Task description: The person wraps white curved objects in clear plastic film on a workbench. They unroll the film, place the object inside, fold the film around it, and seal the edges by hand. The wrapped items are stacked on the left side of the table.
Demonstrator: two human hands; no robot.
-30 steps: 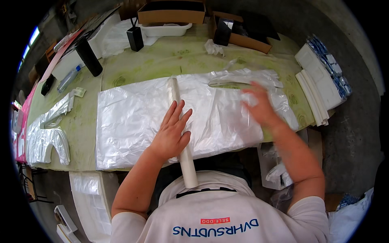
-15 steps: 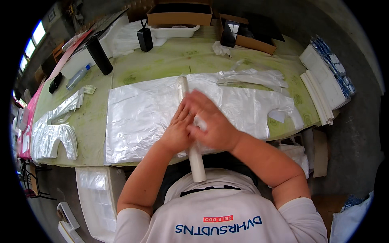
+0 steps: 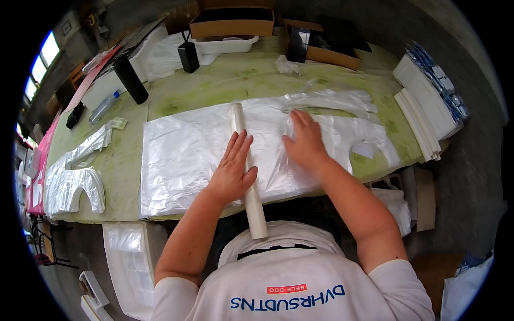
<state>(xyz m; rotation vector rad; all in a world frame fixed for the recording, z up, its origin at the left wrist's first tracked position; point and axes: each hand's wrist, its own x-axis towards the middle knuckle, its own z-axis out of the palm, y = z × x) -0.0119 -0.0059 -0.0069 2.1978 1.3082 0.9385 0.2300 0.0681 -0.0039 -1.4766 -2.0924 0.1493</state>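
Table (image 3: 214, 88) under sheeting (image 3: 179, 158), plastic (image 3: 126, 239) in bin (image 3: 152, 243)

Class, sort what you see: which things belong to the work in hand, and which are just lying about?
In the work:
pale roll, under the left hand
shiny plastic sheeting, beneath the roll

Apparently just lying about:
black cylinder
plastic bottle
crumpled white scrap

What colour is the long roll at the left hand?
The roll is off-white, slightly cream; it shows best in the head view.
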